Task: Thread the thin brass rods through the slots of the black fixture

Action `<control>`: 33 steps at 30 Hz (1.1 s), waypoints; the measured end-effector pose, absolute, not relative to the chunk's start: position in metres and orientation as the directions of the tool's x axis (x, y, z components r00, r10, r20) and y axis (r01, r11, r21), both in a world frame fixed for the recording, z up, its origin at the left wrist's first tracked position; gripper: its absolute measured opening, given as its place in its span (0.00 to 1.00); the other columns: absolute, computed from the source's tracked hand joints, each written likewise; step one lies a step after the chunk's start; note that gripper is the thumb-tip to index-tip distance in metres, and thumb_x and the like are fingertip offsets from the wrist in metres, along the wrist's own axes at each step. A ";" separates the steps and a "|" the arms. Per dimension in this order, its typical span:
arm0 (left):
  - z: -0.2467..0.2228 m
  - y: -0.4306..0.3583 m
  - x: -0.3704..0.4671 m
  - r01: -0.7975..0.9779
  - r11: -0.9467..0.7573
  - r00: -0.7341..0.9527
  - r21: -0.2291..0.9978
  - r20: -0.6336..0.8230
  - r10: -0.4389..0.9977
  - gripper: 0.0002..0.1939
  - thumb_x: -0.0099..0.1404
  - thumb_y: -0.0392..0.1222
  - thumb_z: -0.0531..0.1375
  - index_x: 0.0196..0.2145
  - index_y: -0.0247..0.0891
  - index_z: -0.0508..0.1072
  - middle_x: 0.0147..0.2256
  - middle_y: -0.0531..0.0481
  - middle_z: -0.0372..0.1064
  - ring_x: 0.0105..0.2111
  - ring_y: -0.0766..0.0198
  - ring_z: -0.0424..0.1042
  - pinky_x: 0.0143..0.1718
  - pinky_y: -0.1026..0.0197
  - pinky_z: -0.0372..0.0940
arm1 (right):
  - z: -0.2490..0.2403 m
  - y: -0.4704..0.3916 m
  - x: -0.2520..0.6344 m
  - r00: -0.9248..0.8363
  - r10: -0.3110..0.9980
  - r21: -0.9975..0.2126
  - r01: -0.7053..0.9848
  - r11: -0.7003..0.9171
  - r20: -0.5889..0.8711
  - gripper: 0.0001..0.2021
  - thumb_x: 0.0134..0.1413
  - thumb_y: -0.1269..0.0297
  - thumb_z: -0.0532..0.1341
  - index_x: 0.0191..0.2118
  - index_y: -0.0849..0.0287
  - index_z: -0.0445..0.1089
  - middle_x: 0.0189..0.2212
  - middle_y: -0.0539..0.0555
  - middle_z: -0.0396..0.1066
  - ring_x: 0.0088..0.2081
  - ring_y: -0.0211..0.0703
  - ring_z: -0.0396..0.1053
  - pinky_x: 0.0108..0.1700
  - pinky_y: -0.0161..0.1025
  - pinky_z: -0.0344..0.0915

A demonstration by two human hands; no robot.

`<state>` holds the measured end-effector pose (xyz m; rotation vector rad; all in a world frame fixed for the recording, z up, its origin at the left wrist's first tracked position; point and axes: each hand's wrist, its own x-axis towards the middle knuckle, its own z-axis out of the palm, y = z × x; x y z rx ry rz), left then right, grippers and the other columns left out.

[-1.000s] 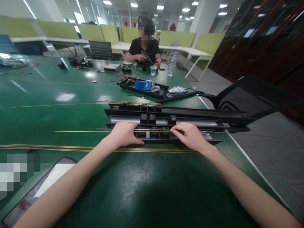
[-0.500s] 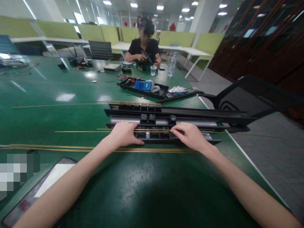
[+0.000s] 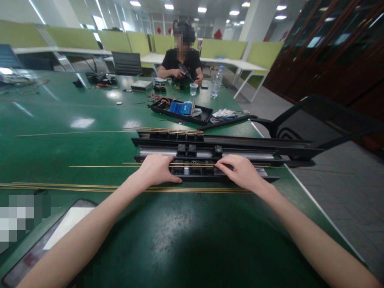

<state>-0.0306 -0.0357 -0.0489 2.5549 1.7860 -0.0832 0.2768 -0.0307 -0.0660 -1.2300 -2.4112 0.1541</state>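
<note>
Long black rails lie side by side across the green table, with small black blocks set in them. My left hand grips the left end of the nearest rail, thumb on its near side and fingers on its far side. Thin brass rods run lengthwise over the blocks of this rail. My right hand pinches the rods between thumb and fingertips, right of the blocks. More brass rods lie on the table just in front of the rail.
Beyond the rails is a black tray with blue parts, near a cloth, a clear cup and a bottle. A person sits across the table holding a tool. A black chair stands at the right.
</note>
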 end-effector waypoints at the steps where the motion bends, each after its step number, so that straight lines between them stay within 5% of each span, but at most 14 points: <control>1: -0.049 -0.036 -0.031 0.940 -0.341 0.340 -0.010 -0.059 0.939 0.37 0.47 0.75 0.60 0.40 0.40 0.76 0.40 0.41 0.79 0.41 0.46 0.77 0.40 0.53 0.67 | -0.066 -0.031 0.277 -0.516 0.793 -0.285 0.746 0.602 0.323 0.13 0.67 0.58 0.56 0.38 0.54 0.77 0.37 0.53 0.79 0.39 0.48 0.74 0.41 0.42 0.65; 33: -0.048 -0.036 -0.030 0.940 -0.342 0.341 0.006 -0.062 0.938 0.36 0.48 0.75 0.60 0.39 0.40 0.75 0.40 0.41 0.78 0.40 0.46 0.77 0.40 0.53 0.67 | -0.058 -0.030 0.286 -0.549 0.786 -0.241 0.753 0.613 0.285 0.12 0.66 0.59 0.56 0.38 0.55 0.77 0.36 0.53 0.79 0.38 0.47 0.74 0.41 0.42 0.66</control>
